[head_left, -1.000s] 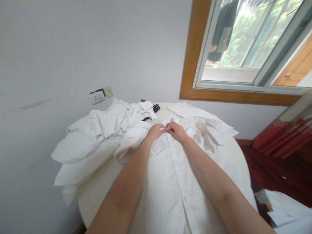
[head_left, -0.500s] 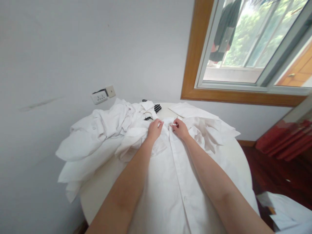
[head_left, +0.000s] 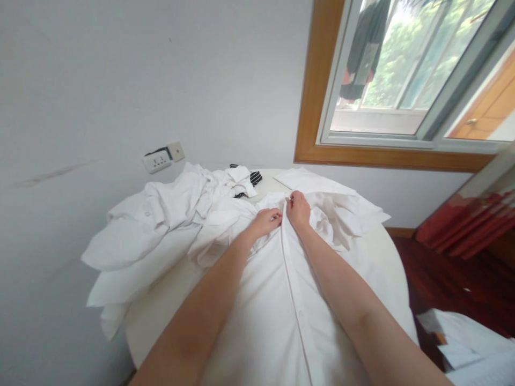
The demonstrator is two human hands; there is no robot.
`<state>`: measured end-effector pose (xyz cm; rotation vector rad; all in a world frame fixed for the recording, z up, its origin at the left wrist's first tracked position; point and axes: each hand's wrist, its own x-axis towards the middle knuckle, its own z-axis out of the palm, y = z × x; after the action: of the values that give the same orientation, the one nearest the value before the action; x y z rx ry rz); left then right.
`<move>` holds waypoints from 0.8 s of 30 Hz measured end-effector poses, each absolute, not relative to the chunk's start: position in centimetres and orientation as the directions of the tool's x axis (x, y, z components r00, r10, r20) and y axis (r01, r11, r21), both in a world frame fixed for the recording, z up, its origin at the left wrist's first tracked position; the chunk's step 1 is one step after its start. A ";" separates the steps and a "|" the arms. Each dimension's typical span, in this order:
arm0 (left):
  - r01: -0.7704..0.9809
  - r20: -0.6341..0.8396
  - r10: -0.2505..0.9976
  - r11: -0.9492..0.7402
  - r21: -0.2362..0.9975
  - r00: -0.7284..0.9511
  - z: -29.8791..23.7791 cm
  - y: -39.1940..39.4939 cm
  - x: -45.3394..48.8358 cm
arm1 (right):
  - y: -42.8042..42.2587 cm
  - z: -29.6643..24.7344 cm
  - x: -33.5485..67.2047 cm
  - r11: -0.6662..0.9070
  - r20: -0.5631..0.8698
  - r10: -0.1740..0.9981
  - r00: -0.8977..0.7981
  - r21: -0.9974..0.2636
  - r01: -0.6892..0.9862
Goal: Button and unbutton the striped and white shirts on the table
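Note:
A white button-up shirt (head_left: 265, 300) lies spread front side up on the round table, its collar end away from me and its button strip running toward me. My right hand (head_left: 299, 210) pinches the top of the strip near the collar and lifts it slightly. Just left of the strip, my left hand (head_left: 266, 222) has its fingers closed on the shirt's front edge, a little nearer to me than the right hand. The fingertips partly hide the cloth they hold.
A heap of white shirts (head_left: 161, 214) covers the table's left side, beside a black striped cloth (head_left: 256, 177). Folded white cloth (head_left: 317, 181) lies at the back right. Around the pale tabletop (head_left: 386, 257) are the wall, a socket (head_left: 156, 161) and a window frame (head_left: 386, 156). More white items (head_left: 462, 335) sit lower right.
My left hand has moved right and toward me, up to the button strip. The right hand has stayed near the collar and now raises the strip, pulling the shirt front into folds.

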<state>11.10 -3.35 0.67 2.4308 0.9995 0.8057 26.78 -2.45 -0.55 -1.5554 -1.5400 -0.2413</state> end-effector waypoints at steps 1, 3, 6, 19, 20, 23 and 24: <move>0.509 0.351 0.721 -0.679 0.529 0.597 0.6 -3.6 11.0 | -2.3 -0.6 26.8 0.169 0.681 0.700 0.214 -0.449 0.877; 0.508 0.344 0.695 -0.706 0.494 0.631 0.6 -4.6 10.4 | -2.1 -0.7 26.9 0.144 0.672 0.699 0.244 -0.467 0.872; 0.518 0.360 0.689 -0.717 0.467 0.629 0.4 -6.6 9.4 | -1.9 -0.8 27.0 0.158 0.669 0.698 0.257 -0.493 0.855; 0.588 0.405 0.753 -0.658 0.470 0.519 1.1 -7.8 10.2 | -2.5 -0.3 27.0 0.156 0.646 0.698 0.308 -0.557 0.816; 0.593 0.399 0.758 -0.652 0.473 0.516 1.1 -7.8 10.2 | -2.6 -0.3 27.0 0.155 0.643 0.701 0.309 -0.559 0.814; 0.608 0.376 0.771 -0.637 0.474 0.514 0.9 -7.5 10.0 | -2.7 -0.3 26.9 0.162 0.640 0.710 0.295 -0.555 0.816; 0.604 0.370 0.771 -0.637 0.479 0.518 0.7 -7.3 9.9 | -2.7 -0.2 26.8 0.167 0.641 0.711 0.289 -0.553 0.817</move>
<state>9.91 -7.31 0.75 2.4721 1.1522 0.8172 26.81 -2.74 -0.24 -1.5690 -1.4488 -0.1338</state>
